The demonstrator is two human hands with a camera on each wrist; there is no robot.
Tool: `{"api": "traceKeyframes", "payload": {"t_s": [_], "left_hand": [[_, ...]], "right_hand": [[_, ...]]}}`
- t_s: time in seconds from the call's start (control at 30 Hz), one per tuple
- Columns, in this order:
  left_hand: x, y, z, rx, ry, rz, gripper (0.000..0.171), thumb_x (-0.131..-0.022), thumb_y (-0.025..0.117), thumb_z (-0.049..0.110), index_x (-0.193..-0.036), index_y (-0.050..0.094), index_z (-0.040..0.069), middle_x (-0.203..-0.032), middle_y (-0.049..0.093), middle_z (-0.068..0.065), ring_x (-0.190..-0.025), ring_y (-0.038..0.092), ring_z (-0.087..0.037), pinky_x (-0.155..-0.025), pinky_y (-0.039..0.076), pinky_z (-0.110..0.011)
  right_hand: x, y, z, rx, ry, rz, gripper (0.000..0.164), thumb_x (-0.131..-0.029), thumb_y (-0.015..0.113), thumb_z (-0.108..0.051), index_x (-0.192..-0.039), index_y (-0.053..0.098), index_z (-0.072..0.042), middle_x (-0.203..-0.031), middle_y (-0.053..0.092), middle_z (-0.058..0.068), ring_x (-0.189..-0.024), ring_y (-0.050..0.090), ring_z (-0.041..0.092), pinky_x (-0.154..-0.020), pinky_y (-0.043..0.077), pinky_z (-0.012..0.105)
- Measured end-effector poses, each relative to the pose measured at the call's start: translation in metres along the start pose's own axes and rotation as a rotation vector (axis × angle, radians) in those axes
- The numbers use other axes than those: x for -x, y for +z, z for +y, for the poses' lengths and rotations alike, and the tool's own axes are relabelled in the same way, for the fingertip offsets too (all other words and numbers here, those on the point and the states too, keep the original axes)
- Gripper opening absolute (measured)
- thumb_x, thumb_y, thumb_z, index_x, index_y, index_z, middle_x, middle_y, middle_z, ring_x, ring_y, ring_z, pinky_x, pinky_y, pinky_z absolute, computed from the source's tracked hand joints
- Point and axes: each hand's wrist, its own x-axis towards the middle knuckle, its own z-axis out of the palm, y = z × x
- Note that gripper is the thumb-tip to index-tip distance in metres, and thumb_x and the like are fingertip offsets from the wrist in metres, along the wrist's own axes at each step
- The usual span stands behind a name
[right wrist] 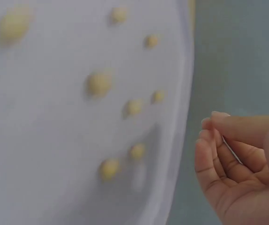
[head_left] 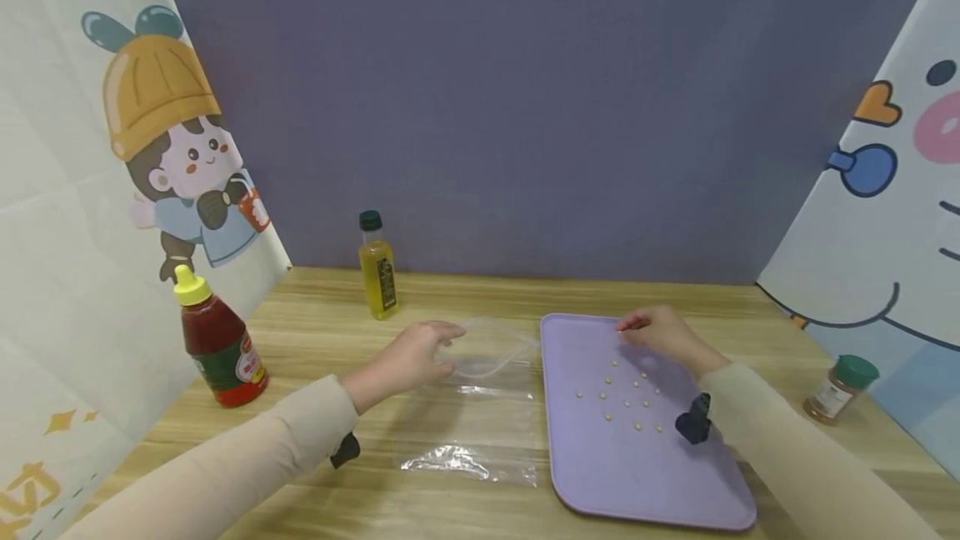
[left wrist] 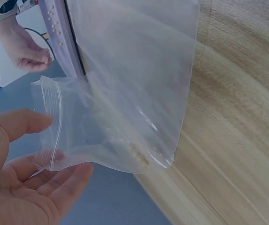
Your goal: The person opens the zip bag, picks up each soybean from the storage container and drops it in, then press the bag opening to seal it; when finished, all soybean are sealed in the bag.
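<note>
My left hand (head_left: 408,361) is at the mouth of a clear zip bag (left wrist: 125,61), thumb and fingers spread apart. In the left wrist view the thumb lies by the zip strip and the fingers overlap the lower edge. The bag lies flat on the table, its mouth raised and gaping. My right hand (head_left: 660,336) is over the far part of a lilac tray (head_left: 637,482), thumb and index fingertips pinched together. A tiny yellowish soybean shows at those fingertips in the left wrist view. Several pale yellow soybeans (right wrist: 99,83) lie scattered on the tray.
A red sauce bottle (head_left: 217,340) with a yellow cap stands at the left. An oil bottle (head_left: 378,273) stands at the back left. At the right edge is a green-lidded spice jar (head_left: 836,390). A grey-blue panel (head_left: 510,107) rises behind the wooden table (head_left: 457,298).
</note>
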Motion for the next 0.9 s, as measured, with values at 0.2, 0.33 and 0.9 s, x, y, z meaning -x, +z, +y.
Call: {"api": "traceKeyframes", "payload": {"t_s": [0.2, 0.33, 0.9], "left_hand": [[-0.002, 0.000, 0.000, 0.015, -0.002, 0.004, 0.053, -0.079, 0.075, 0.006, -0.129, 0.059, 0.002, -0.132, 0.060, -0.014, -0.110, 0.063, -0.029, -0.094, 0.056, -0.042], [-0.002, 0.000, 0.000, 0.030, -0.017, -0.003, 0.053, -0.079, 0.075, 0.006, -0.130, 0.058, 0.003, -0.133, 0.060, -0.013, -0.108, 0.064, -0.028, -0.092, 0.057, -0.040], [-0.004, 0.001, -0.001, 0.082, -0.004, -0.003, 0.052, -0.079, 0.074, 0.005, -0.129, 0.059, 0.000, -0.131, 0.060, -0.017, -0.104, 0.066, -0.030, -0.085, 0.059, -0.037]], "right_hand": [[0.000, 0.008, -0.036, -0.093, -0.033, -0.028, 0.028, -0.090, 0.068, -0.018, -0.111, 0.068, 0.000, -0.101, 0.072, 0.009, -0.087, 0.065, 0.018, -0.084, 0.055, 0.045], [0.001, 0.017, -0.061, -0.164, -0.102, -0.045, 0.026, -0.091, 0.067, -0.018, -0.108, 0.069, 0.000, -0.098, 0.072, 0.009, -0.088, 0.065, 0.022, -0.081, 0.056, 0.040], [0.000, 0.072, -0.132, -0.261, -0.281, -0.082, 0.017, -0.086, 0.072, -0.014, -0.097, 0.074, -0.002, -0.083, 0.073, 0.003, -0.070, 0.059, 0.006, -0.070, 0.057, 0.032]]}}
